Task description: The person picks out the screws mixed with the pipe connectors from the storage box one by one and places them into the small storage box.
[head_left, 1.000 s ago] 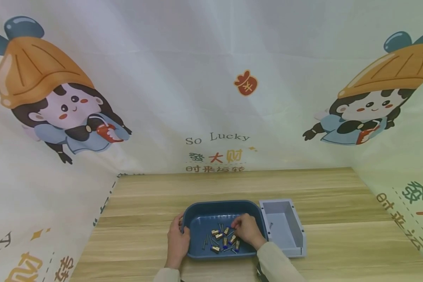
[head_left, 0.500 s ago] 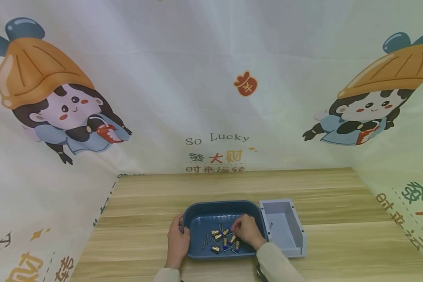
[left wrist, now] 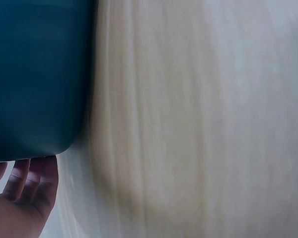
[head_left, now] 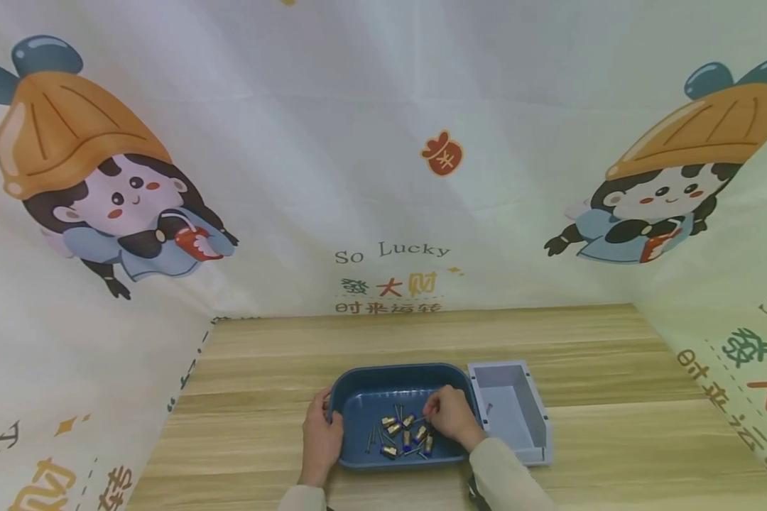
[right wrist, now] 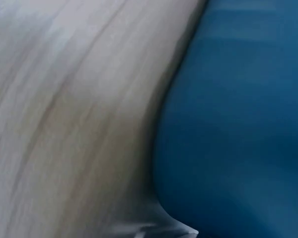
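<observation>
A dark blue plastic basin (head_left: 383, 380) holds brass fittings (head_left: 406, 441) with blue ends and several thin screws (head_left: 371, 440). My left hand (head_left: 320, 436) grips the basin's left side, thumb at the rim and fingers around the outer wall. In the left wrist view, its fingers (left wrist: 44, 181) lie against the basin's end. My right hand (head_left: 452, 419) reaches over the basin's right side, fingertips pinched together just above the parts. A small screw (head_left: 420, 419) shows at those fingertips. The right wrist view holds only the basin's outer wall (right wrist: 228, 109) and table, with the hand hidden.
A light grey open bin (head_left: 514, 408) stands against the basin's right side with one screw (head_left: 488, 409) inside. Both sit on a wood-grain table (head_left: 262, 383). Printed cloth walls (head_left: 294, 177) rise behind and at both sides.
My right hand has drawn slightly to the right, away from the heap of parts, with its fingertips still pinched. The left hand keeps its hold on the basin. The head view has shifted a little.
</observation>
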